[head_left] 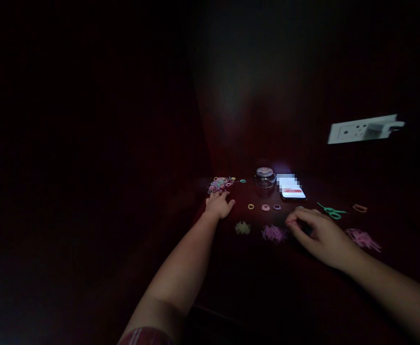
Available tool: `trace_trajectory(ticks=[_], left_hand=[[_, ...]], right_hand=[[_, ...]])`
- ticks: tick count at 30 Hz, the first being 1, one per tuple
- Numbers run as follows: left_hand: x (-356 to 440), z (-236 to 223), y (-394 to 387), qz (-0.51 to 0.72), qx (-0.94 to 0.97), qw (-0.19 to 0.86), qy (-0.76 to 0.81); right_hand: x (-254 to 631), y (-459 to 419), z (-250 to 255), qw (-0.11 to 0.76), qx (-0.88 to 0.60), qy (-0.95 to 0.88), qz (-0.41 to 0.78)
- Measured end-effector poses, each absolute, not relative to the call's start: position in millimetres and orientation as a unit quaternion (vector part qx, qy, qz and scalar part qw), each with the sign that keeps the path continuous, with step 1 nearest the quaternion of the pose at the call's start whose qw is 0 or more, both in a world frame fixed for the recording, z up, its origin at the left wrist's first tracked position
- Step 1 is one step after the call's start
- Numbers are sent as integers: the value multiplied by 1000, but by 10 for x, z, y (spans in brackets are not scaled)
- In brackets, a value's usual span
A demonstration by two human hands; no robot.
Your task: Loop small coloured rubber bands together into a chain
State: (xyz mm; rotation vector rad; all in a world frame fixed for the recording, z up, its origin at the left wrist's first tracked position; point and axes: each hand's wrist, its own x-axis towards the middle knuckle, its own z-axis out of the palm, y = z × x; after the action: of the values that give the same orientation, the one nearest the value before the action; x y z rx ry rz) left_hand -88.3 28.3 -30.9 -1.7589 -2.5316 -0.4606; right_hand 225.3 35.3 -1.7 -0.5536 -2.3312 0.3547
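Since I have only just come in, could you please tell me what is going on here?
A person is handling small coloured bands in dim light. The left hand is at the near edge of a mixed pile. The right hand is pinched beside a purple heap; whether it holds anything is unclear. A yellowish heap and a pink heap lie apart. Behind are a clear jar and a lit phone.
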Motion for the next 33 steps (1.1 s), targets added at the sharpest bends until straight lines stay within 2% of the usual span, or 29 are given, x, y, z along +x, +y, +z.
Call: trace_trajectory(ticks=[22,33], left_hand=[[-799,-434,380,-193,-570,38,-798],[-830,-398,370,-223,-613,23,-758]], right_hand=[[2280,391,-48,345,-235,-896,151],[2261,437,-67,396,-225,-879,144]])
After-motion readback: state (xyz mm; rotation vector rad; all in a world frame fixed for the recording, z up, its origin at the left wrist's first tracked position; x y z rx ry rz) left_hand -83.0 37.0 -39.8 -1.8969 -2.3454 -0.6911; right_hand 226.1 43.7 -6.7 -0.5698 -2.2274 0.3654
